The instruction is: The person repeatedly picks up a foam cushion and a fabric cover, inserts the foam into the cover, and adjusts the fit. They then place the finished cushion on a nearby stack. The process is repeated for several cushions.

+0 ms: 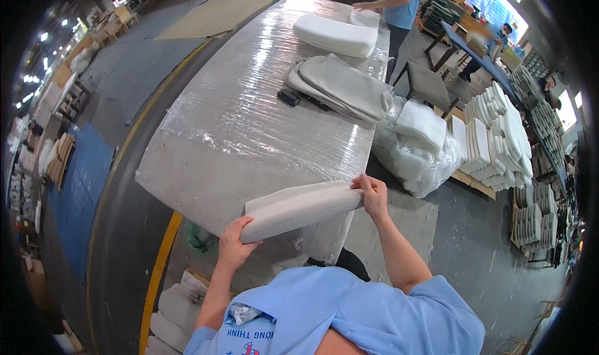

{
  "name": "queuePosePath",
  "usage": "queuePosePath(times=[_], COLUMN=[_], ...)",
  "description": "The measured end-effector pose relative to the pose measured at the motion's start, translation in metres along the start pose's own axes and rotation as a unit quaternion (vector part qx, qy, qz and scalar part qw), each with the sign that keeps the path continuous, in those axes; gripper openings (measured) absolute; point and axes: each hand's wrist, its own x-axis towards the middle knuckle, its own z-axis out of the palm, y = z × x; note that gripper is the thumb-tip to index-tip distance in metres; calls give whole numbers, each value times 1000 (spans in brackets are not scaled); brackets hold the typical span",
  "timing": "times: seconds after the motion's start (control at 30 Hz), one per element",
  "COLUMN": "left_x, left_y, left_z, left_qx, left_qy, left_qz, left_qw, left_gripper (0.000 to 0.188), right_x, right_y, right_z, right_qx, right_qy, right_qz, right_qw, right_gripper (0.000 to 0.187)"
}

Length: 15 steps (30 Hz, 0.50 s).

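Note:
A long, light-grey fabric-covered cushion (299,212) is held at the near edge of the table, slanting up toward the right. Its left end is in my left hand (234,245), with fingers closed round the corner. My right hand (373,196) pinches the fabric at the cushion's right end. Farther up the table lies a stack of grey fabric covers (343,86). Beside the stack is a small black object (288,97), too small to name. A white foam pad (336,35) lies beyond the covers.
The table (212,161) is partly wrapped in shiny plastic film. Right of it stands a clear bag of white foam pads (417,149), with stacked white pads (499,130) behind. A co-worker in blue (399,5) stands at the far end. White pads (175,314) sit low at left.

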Motion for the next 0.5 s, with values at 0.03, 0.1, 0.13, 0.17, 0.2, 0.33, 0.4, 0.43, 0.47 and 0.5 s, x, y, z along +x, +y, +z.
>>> queuePosePath(times=[0.03,0.1,0.13,0.17,0.2,0.33,0.4,0.43,0.47,0.5], left_x=[-1,-4,-4,-3,-6,4,15,6,17,1], left_y=[-1,-6,-8,-12,-17,-36,-31,-38,-28,-34], left_z=[0,0,-1,-1,-1,13,22,24,31,34], left_qx=[2,-6,-12,-14,-7,-18,-51,-39,-78,-67], left_qy=[14,21,31,33,48,107,112,166,194,233], left_qz=[13,2,-6,16,25,77,34,50,58,14], left_qw=[1000,1000,999,999,999,991,992,984,976,970], left_gripper=[64,64,63,64,64,71,77,80,84,87], right_x=[1,6,11,14,15,23,29,34,55,53], right_y=[-1,-2,-3,-1,-1,7,13,14,11,18], right_z=[3,8,10,11,14,3,-12,2,-27,-7], right_qx=[-13,15,28,51,37,101,56,41,40,26], right_qy=[9,8,1,-3,-7,-4,7,-7,3,-104], right_qz=[27,22,17,7,35,69,54,28,28,47], right_qw=[1000,1000,999,999,999,992,997,999,999,993], right_gripper=[49,49,49,50,50,45,55,62,66,66])
